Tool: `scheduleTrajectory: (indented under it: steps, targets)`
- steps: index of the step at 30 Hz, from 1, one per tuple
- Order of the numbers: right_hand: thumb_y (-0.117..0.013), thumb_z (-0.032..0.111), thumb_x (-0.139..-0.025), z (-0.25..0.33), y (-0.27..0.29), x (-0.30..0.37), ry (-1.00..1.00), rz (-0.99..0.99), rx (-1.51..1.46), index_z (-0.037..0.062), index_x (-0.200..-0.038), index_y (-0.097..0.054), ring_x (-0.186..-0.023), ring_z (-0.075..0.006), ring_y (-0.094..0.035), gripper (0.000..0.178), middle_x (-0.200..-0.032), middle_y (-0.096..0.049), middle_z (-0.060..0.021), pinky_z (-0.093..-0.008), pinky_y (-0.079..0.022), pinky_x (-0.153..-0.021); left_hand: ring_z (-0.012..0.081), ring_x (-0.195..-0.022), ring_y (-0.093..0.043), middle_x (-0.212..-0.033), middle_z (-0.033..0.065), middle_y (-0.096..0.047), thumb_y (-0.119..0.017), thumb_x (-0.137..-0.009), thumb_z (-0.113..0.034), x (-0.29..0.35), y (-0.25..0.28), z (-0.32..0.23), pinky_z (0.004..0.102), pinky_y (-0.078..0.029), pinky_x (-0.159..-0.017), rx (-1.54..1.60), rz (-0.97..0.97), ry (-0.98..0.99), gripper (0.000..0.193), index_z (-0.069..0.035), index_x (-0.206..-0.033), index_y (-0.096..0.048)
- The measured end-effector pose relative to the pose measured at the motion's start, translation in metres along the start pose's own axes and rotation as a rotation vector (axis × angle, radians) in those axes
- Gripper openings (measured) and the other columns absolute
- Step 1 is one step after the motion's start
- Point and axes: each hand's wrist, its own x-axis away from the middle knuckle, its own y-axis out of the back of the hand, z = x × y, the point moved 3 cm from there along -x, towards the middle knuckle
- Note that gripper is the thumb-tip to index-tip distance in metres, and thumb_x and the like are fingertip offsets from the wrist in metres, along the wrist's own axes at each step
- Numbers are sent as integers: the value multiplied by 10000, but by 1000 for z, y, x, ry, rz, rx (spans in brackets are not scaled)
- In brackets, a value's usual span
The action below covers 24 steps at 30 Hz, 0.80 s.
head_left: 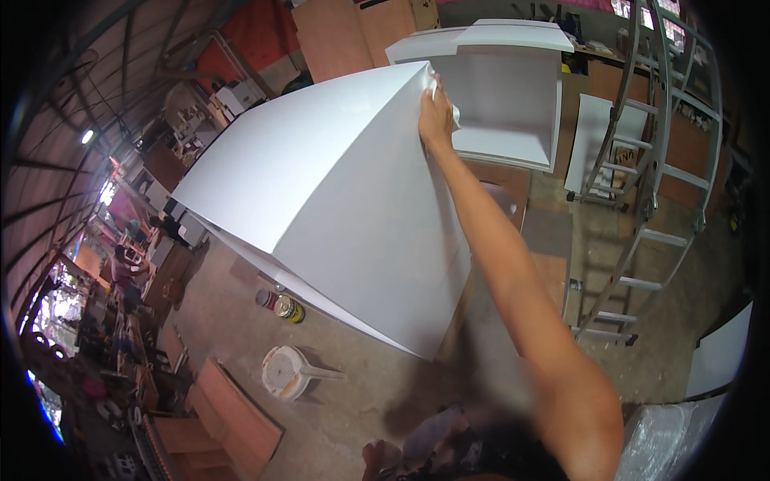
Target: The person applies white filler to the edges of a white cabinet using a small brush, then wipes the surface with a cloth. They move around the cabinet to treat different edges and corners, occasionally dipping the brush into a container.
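My right hand (437,116) reaches up to the far top corner of a large white box-like cabinet (365,216). Its fingers are closed around a crumpled white cloth (455,119), pressed against the cabinet's edge. The cabinet has a glossy white top and a matte side facing me, and stands tilted across the view. At the lower edge, what looks like my left hand (378,457) hangs low beside my patterned clothing. Its fingers are too small and dim to make out, and it is apart from the cabinet.
Behind stands another white cabinet (505,104) with an open front. An aluminium ladder (654,176) rises on the right. On the floor are a round white stool (285,373), paint cans (289,309) and wooden boards (233,417). Several people work far left.
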Motion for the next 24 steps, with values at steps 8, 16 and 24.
scheduleTrajectory:
  steps: [8,16,24]
  targets:
    - [-347,279,-1020,39,3,51,-44,43,-20,80,-1485,-370,-1442,-458,-211,507,-1580,-306,-137,-470,-171,-1196,381,-811,-690,-797,227,-700,-645,-792,-437,0,11,15,484,-512,-740,38,159,3,501,54,-874,-695]
    - [-348,273,-1027,107,4,142,138,89,-16,60,-1498,-360,-1461,-439,-184,517,-1583,-304,-126,-474,-174,-1196,416,-868,-682,-865,262,-693,-651,-807,-448,-22,33,25,497,-519,-763,-7,178,-45,512,55,-893,-686]
    - [-367,228,-1029,179,6,229,335,75,-12,51,-1473,-399,-1456,-415,-228,479,-1561,-341,-146,-500,-150,-1198,277,-715,-689,-744,159,-686,-687,-786,-338,-35,56,37,420,-515,-654,254,214,-50,348,6,-836,-679]
